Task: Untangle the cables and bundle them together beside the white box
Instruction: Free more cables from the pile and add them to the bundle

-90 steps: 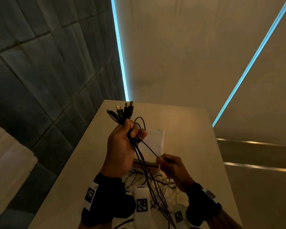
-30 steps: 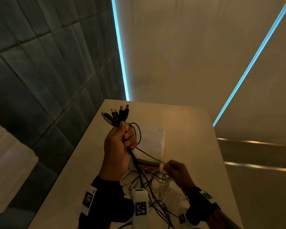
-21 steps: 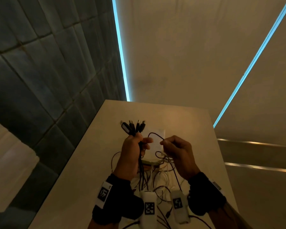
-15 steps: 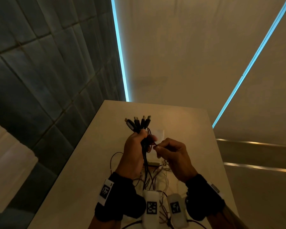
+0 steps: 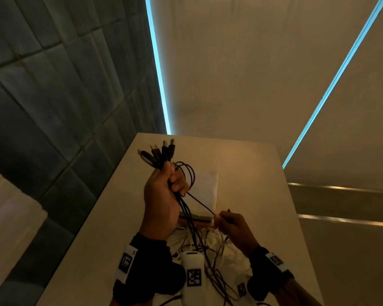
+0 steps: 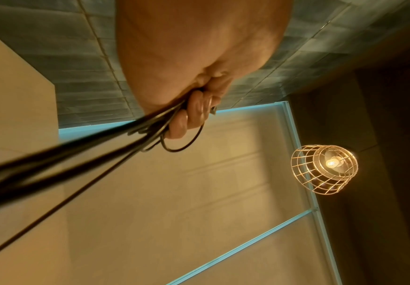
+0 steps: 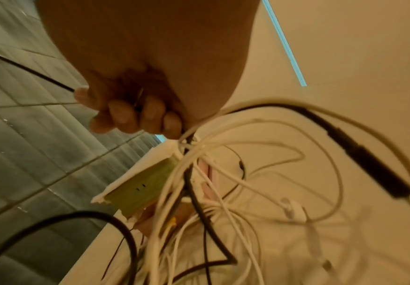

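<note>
My left hand is raised above the table and grips a bunch of black cables; their plug ends stick up out of the fist. In the left wrist view the fingers curl round the black cables. Lower right, my right hand pinches one thin black cable stretched taut from the left hand. In the right wrist view the right hand holds that thin cable. The white box lies behind the hands. A tangle of white and black cables lies in front of it.
The beige table is narrow, with a tiled wall along its left edge and a drop at its right edge. White wrist cameras sit over the near cable tangle. A wire-cage lamp hangs overhead.
The hands were close together by the plugs. The right hand has since moved down and to the right, drawing a thin black cable taut, and the left hand has risen slightly with the bunch.
</note>
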`<state>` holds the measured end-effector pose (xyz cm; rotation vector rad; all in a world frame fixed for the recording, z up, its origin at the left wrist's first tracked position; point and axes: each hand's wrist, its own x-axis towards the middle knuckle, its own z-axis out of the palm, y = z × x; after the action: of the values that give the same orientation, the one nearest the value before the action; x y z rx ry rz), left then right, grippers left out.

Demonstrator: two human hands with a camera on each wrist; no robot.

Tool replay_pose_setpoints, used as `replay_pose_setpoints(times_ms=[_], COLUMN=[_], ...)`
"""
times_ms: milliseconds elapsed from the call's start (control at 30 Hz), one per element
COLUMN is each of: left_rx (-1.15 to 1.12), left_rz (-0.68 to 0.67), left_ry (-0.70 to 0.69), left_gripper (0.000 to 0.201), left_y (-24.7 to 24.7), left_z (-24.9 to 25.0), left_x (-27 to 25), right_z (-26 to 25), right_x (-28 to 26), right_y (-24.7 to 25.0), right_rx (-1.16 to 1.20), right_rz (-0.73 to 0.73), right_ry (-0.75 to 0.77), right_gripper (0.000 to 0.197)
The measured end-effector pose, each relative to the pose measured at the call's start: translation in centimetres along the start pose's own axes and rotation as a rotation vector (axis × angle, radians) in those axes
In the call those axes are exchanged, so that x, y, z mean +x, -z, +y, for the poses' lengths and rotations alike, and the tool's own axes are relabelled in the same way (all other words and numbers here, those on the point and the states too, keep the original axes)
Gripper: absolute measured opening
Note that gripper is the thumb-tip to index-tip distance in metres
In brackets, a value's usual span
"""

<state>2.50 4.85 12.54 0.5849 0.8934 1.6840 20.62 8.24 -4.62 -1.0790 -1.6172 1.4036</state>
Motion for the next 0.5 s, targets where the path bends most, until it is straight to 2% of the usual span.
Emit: replay_pose_setpoints(times_ms=[267, 500], left_rx=[0.003, 0.018], left_rz=[-0.036, -0.048], left_ry=[-0.051, -0.069], left_gripper=[0.034, 0.034], left_y=[-0.1, -0.1], left_z=[1.7, 2.6], left_x=[-0.4, -0.8], right_z=[3.0, 5.5], right_x=[-0.5, -1.3], right_y=[0.9, 1.6], right_rx=[0.003, -0.102], right_rz=[0.056, 0.135], right_ry=[-0.123, -0.231], right_gripper=[0.033, 0.034])
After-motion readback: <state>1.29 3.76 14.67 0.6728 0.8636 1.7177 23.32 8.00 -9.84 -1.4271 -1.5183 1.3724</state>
